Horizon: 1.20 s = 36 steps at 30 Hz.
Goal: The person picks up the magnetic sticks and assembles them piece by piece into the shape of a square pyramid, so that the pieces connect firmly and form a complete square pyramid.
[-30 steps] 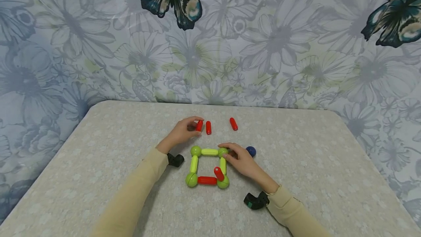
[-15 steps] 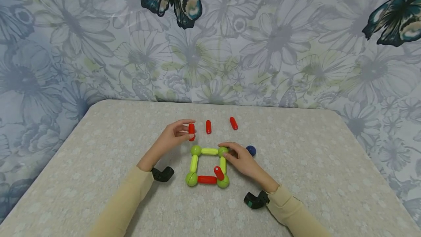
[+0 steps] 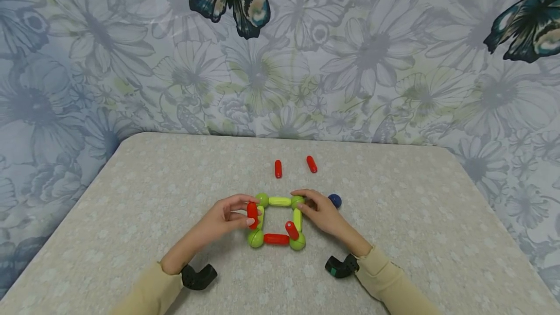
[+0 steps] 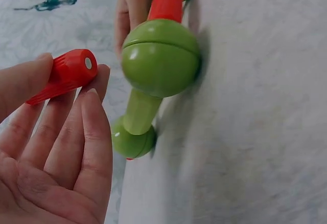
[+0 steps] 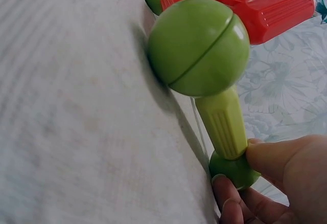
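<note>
Between its thumb and fingers, my left hand (image 3: pixel 225 215) pinches a red magnetic rod (image 3: pixel 252 215). A pale round disc shows at the rod's end in the left wrist view. The rod is above the left side of a square of green balls and rods, near the near-left ball (image 3: pixel 255 238). My right hand (image 3: pixel 323 213) holds the far-right green ball (image 5: pixel 232 170) with thumb and fingers. Yellow-green rods (image 3: pixel 279 201) form three sides; a red rod (image 3: pixel 276 239) forms the front. Another red rod (image 3: pixel 291 230) stands up from the near-right ball (image 3: pixel 297 241).
Two loose red rods (image 3: pixel 278 169) lie behind the square on the patterned table (image 3: pixel 393 198). A dark blue ball (image 3: pixel 335 201) sits just beyond the right hand. Behind the table's far edge hangs a floral backdrop with butterflies.
My left hand has carried the red rod from beside the loose rods toward me, down to the square's left side. My right hand has stayed at the far-right ball.
</note>
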### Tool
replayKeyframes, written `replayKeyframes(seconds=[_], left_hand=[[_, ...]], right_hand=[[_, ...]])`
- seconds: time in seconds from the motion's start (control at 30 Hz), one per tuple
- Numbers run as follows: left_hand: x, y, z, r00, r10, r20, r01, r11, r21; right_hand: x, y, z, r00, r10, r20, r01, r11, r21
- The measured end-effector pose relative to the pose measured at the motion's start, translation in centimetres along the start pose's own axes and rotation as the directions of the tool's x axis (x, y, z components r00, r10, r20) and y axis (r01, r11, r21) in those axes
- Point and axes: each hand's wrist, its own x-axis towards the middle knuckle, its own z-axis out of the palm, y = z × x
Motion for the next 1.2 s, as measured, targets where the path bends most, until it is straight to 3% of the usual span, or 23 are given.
replayKeyframes(seconds=[0.3,0.57,0.8,1.2], left_hand=[[-0.4,-1.1,0.7,0.996,0.06,0.06,-0.056,0.996,-0.066],[-0.5,-1.6,0.6,0.99,0.126,0.07,-0.122,0.991,-0.061],[-0.5,-1.6,0.7,0.992,0.112,0.061,-0.108,0.992,-0.065],[-0.5,-1.8,1.0,0.994,0.103,0.024,-0.101,0.992,-0.069]], right_hand=[[0.0,-0.1,0.1,1.0,-0.015,-0.008,0.015,1.0,-0.003],[0.0,-0.1,0.0,1.0,-0.009,-0.014,0.008,1.0,-0.007],[0.0,-0.2,0.0,1.0,-0.01,-0.009,0.01,0.999,0.034],[0.0,-0.1,0.0,1.0,0.025,0.0,-0.025,1.0,0.003]])
